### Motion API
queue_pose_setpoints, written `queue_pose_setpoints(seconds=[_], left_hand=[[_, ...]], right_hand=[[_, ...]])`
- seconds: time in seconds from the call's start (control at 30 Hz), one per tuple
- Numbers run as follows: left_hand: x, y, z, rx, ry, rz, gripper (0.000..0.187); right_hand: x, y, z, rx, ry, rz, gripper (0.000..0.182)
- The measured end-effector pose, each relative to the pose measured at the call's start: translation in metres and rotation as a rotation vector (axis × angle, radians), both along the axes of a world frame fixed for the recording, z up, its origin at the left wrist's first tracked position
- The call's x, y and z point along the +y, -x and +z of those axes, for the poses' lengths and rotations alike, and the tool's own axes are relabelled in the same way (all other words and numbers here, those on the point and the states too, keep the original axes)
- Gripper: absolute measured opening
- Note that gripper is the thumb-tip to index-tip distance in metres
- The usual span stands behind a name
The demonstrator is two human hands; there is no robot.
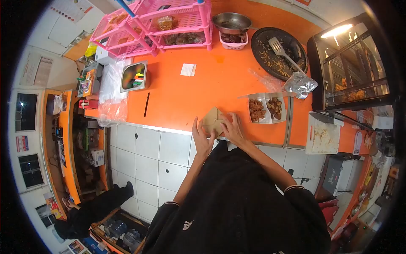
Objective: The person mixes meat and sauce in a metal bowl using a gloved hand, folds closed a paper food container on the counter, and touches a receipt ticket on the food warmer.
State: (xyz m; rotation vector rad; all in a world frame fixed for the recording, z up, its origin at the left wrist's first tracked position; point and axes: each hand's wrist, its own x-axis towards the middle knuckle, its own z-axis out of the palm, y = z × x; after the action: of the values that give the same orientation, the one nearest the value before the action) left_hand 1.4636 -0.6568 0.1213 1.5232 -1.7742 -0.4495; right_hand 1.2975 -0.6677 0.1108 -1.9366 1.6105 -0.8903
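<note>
A folded piece of brown paper (pixel 212 120) lies at the front edge of the orange counter (pixel 177 101). My left hand (pixel 203 139) holds its left and lower side, with the thumb against the paper and the fingers along the edge. On the other side, my right hand (pixel 233 129) presses its fingers on the paper's right part. Whether anything is inside the fold is hidden. Just right of my right hand stands an open white takeaway box (pixel 265 120) with shredded brown food in one half and dark chunks in the other.
A black round tray (pixel 264 59) holds crumbs and a slotted spatula (pixel 281 51), near crumpled foil (pixel 301 84). A heated display case (pixel 351 63) and a white cutting board (pixel 322 133) are at right. Pink racks (pixel 169 27) and a metal container (pixel 134 76) stand left. Another person (pixel 99 211) is lower left.
</note>
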Motion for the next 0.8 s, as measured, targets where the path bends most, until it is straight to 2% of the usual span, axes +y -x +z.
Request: queue_pose_setpoints(seconds=[0.03, 0.1, 0.17, 0.23, 0.37, 0.43, 0.53, 0.67, 0.8], left_hand=[[-0.002, 0.001, 0.001, 0.042, -0.022, 0.003, 0.055], [-0.009, 0.001, 0.0, 0.091, -0.048, 0.014, 0.048], [-0.017, -0.002, -0.002, -0.045, -0.08, -0.102, 0.04], [-0.02, -0.003, 0.004, -0.065, -0.103, -0.121, 0.038], [-0.024, -0.009, 0.003, -0.072, -0.117, -0.189, 0.034], [-0.027, -0.01, 0.002, -0.043, -0.115, -0.192, 0.032], [-0.031, -0.012, 0.001, 0.021, -0.122, -0.19, 0.026], [-0.04, -0.012, 0.002, 0.132, -0.201, -0.196, 0.016], [-0.053, -0.016, -0.008, 0.236, -0.29, -0.239, 0.015]], right_hand=[[-0.004, 0.0, 0.009, 0.113, 0.103, -0.006, 0.037], [-0.016, -0.002, 0.027, 0.13, 0.087, 0.055, 0.035], [-0.029, -0.002, 0.029, 0.148, 0.078, 0.112, 0.033], [-0.041, -0.001, 0.026, 0.185, -0.036, 0.278, 0.023], [-0.058, -0.003, 0.026, 0.208, -0.176, 0.354, 0.019], [-0.063, -0.006, 0.024, 0.149, -0.248, 0.34, 0.01], [-0.071, -0.001, 0.023, 0.015, -0.319, 0.401, 0.009], [-0.069, 0.003, 0.022, -0.06, -0.275, 0.378, 0.009], [-0.066, 0.002, 0.005, -0.203, -0.273, 0.341, 0.011]])
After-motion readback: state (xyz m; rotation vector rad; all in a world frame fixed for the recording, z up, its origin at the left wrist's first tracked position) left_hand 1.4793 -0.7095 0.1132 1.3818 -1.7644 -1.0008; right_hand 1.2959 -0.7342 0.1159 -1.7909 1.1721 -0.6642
